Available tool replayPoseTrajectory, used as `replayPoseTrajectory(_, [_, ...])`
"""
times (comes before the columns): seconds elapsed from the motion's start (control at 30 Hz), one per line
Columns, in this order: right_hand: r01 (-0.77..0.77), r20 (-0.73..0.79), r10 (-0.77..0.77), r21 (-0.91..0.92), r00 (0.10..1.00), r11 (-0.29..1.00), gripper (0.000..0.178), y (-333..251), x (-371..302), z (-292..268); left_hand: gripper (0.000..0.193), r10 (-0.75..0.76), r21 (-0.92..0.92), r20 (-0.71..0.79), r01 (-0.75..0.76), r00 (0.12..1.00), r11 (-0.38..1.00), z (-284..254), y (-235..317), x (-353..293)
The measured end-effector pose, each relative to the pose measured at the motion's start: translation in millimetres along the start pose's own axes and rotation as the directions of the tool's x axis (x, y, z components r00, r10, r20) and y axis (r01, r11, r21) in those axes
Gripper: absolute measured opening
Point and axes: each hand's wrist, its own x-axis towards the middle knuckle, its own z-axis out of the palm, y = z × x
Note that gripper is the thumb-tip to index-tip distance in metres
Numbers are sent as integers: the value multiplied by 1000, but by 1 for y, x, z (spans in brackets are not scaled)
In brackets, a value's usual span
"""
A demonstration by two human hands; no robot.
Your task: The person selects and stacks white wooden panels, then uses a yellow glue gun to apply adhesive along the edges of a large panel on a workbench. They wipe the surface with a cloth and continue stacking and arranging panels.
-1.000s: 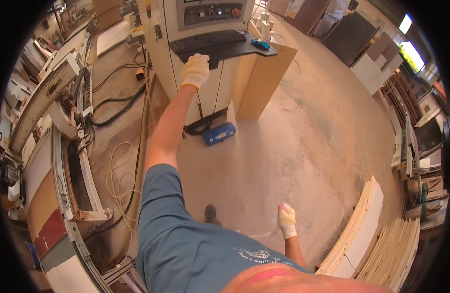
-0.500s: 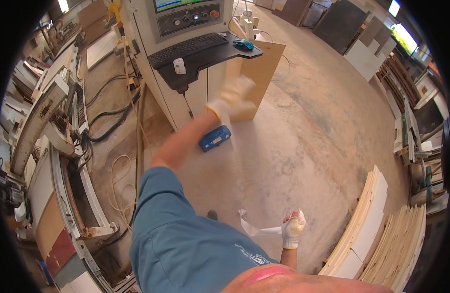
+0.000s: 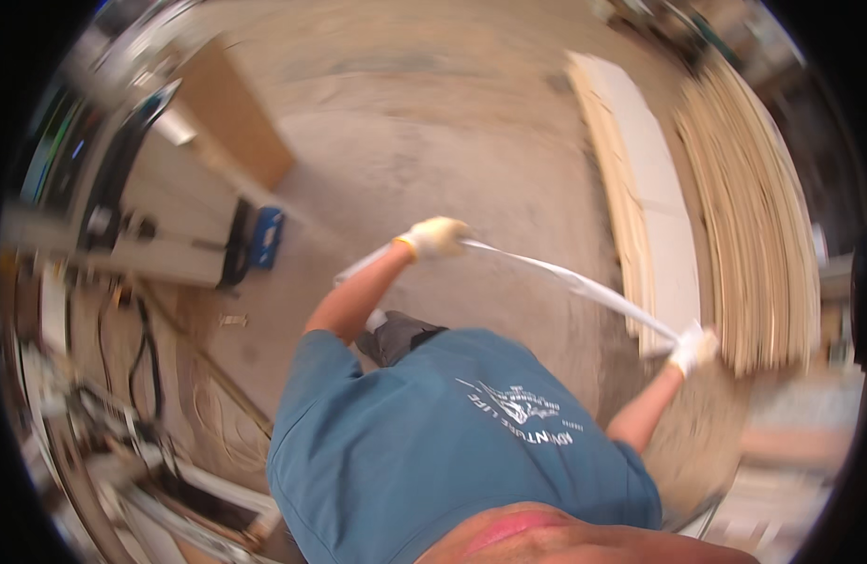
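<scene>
A long, thin white strip [image 3: 591, 288] runs between my two gloved hands and sags slightly. My left hand [image 3: 435, 237], in a white work glove with a yellow cuff, closes round one part of it in front of my body. Beyond that hand, toward the cabinet, a pale length [image 3: 358, 266] shows, probably more of the strip. Farther right and nearer to me, my right hand [image 3: 696, 347], gloved too, grips the strip beside the stacked boards. Motion blurs both hands' fingers.
At left stands a machine control cabinet [image 3: 175, 202] with a blue box [image 3: 267, 238] at its foot and a brown board [image 3: 231, 113] beside it. On the right, a white-topped board stack [image 3: 666, 240] lies alongside stacked pale wooden strips [image 3: 757, 226]. Machine rails [image 3: 184, 517] lie lower left.
My view has turned right, so the cabinet now sits at the left. My left hand has come back from near the cabinet and now grips the strip, which my right hand draws out rightward.
</scene>
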Motion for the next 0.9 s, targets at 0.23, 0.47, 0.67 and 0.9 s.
replayPoseTrajectory(0.23, [146,152,-247,484,957,863,41,46,12,-43,32,590,-24,-38,-591,806,806,92,254,210])
replayPoseTrajectory(0.47, [-635,582,-255,685,772,-359,73,-44,-15,19,11,412,-1000,11,9,911,7,190,473,296])
replayPoseTrajectory(0.67, [-938,929,-171,343,329,57,14,19,42,35,7,350,-958,44,138,936,-250,209,563,540])
replayPoseTrajectory(0.9, [-137,226,575,971,786,-195,58,159,177,-19,91,675,-603,471,-351,567,716,380,623,587])
